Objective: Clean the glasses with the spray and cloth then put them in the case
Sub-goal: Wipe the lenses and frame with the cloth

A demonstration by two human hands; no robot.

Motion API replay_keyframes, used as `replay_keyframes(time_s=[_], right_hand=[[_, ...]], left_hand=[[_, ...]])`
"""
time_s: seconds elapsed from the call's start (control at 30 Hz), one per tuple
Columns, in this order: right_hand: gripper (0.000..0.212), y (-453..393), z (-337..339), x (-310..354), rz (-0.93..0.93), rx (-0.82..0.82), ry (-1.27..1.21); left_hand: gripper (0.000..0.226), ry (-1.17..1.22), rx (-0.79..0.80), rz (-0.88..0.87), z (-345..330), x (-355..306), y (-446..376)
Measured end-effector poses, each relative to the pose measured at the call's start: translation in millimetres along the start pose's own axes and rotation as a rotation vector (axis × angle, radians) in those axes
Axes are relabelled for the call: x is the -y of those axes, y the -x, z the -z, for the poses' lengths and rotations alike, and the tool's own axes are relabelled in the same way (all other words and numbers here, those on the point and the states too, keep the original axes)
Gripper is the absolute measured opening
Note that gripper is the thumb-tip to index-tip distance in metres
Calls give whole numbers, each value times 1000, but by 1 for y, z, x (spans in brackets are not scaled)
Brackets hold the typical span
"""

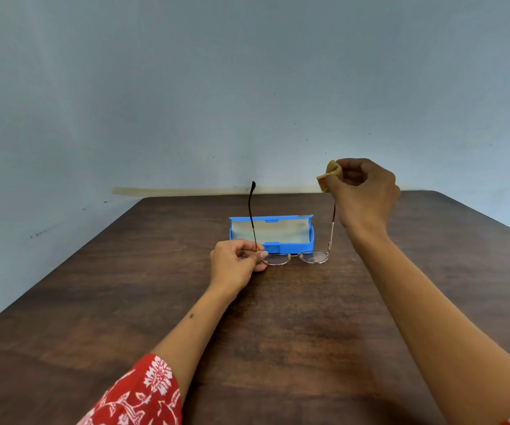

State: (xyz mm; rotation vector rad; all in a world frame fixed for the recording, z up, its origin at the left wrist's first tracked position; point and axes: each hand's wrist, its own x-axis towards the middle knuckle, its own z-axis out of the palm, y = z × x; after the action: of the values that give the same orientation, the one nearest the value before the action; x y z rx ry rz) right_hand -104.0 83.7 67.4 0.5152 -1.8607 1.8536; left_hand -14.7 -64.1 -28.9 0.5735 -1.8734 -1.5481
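Thin gold-rimmed glasses [304,257] are held just above the brown table, lenses down and both temple arms pointing up. My left hand [237,262] pinches the frame at the left hinge beside the left lens. My right hand [362,191] is raised and pinches a small tan cloth [330,174] around the tip of the right temple arm. Right behind the glasses an open blue case [270,231] lies on the table, with a pale lining and nothing inside. No spray bottle is in view.
The dark wooden table [278,332] stretches from me to a pale blue wall [247,87]. Its far edge lies just behind the case. My red patterned sleeve [143,397] shows at the bottom left.
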Motion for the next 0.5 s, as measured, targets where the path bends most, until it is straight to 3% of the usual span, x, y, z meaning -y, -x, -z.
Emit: replay_keyframes(time_s=[0.1, 0.27, 0.37, 0.5], right_hand=[[11, -1, 0, 5, 36, -41, -27], [15, 10, -6, 22, 400, -147, 110], [17, 27, -18, 22, 496, 1, 216], [16, 49, -39, -1, 303, 325, 382]], left_hand=[[12, -10, -1, 14, 1, 0, -1], [10, 7, -18, 1, 0, 3, -3], [11, 27, -23, -9, 0, 3, -2], [11, 53, -23, -5, 0, 2, -1]])
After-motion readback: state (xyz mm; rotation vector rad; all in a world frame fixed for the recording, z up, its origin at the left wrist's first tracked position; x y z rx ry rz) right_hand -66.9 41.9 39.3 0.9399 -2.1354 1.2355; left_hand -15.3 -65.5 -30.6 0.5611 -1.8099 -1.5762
